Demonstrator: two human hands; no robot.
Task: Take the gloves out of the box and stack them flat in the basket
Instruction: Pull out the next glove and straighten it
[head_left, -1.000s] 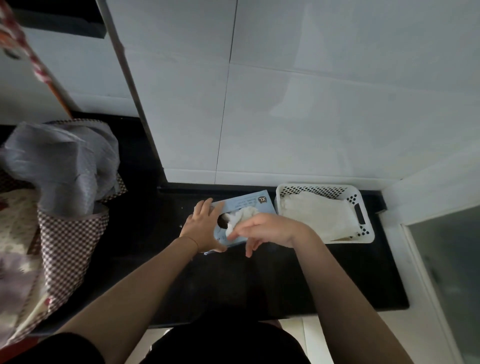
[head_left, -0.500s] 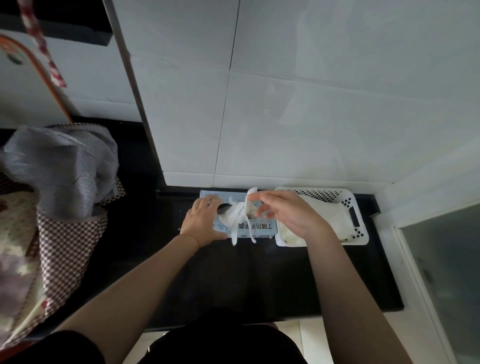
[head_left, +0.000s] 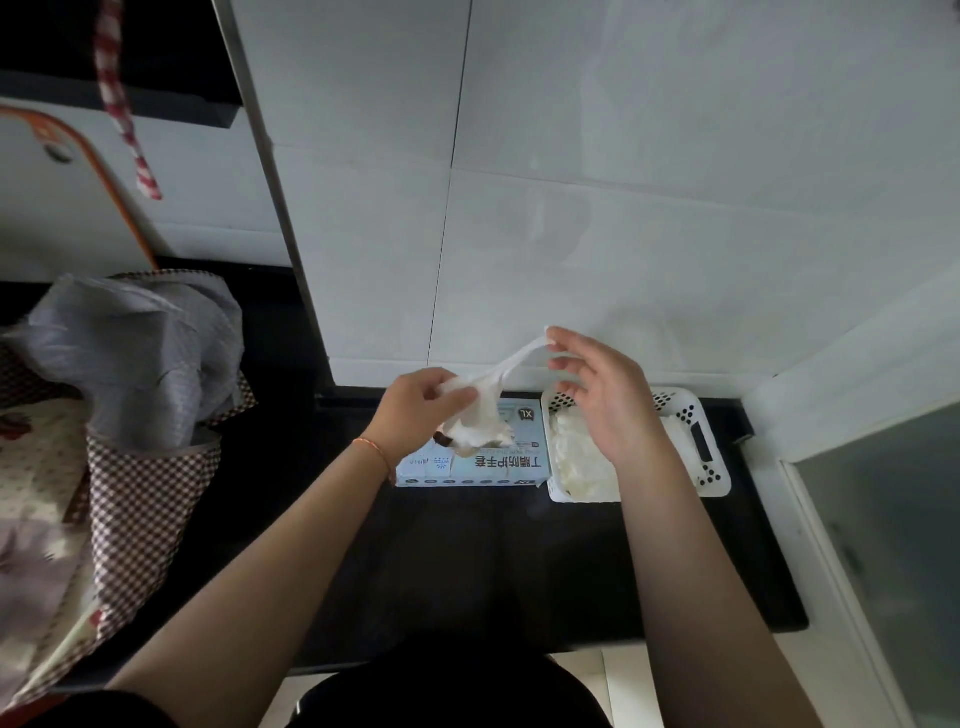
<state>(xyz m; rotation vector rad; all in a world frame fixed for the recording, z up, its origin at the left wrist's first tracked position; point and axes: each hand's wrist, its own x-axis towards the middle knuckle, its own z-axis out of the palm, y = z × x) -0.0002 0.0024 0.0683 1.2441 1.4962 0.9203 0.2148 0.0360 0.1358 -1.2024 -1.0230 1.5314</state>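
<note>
We stretch a white glove (head_left: 498, 371) above the box (head_left: 488, 460): our left hand (head_left: 415, 410) grips one end, our right hand (head_left: 597, 395) pinches the other, fingers spread. More gloves (head_left: 579, 457) lie in the basket (head_left: 714, 467) beside it.

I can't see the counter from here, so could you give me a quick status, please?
Left hand and right hand both pinching one glove, stretched above the box. Basket already holds gloves. Nothing in the way.
</note>
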